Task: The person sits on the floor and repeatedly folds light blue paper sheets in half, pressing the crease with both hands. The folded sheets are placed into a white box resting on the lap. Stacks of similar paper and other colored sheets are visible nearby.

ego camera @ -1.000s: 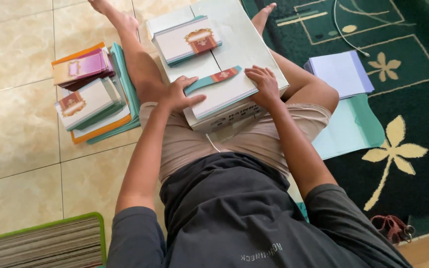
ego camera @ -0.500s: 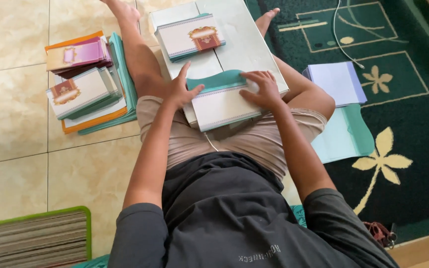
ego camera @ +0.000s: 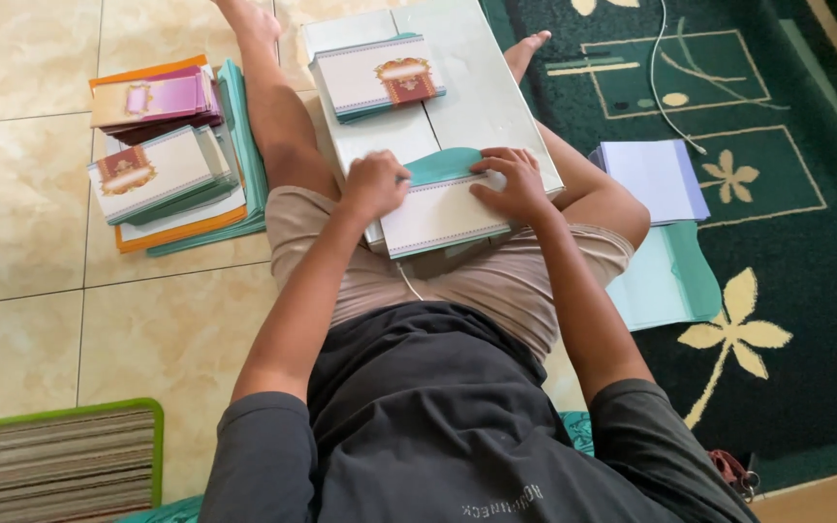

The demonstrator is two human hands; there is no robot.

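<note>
I sit on the floor with a white board point(ego camera: 481, 87) across my legs. On it, close to me, lies a white card with a teal flap point(ego camera: 438, 208). My left hand point(ego camera: 373, 184) presses the card's left top corner, fingers curled. My right hand point(ego camera: 508, 182) lies flat on the teal flap at the card's right top. Further out on the board rests a small stack of decorated cards point(ego camera: 377, 76) with a dark red emblem.
Stacks of cards and coloured envelopes point(ego camera: 162, 169) lie on the tiled floor to my left. White sheets point(ego camera: 653, 179) and teal sheets point(ego camera: 666, 281) lie on the green patterned carpet point(ego camera: 787, 242) to my right. A striped mat with a green border point(ego camera: 50, 460) is at lower left.
The card's decorated face no longer shows and a plain white face with a teal flap does. Both hands have shifted to its top edge, the left fingers curling in.
</note>
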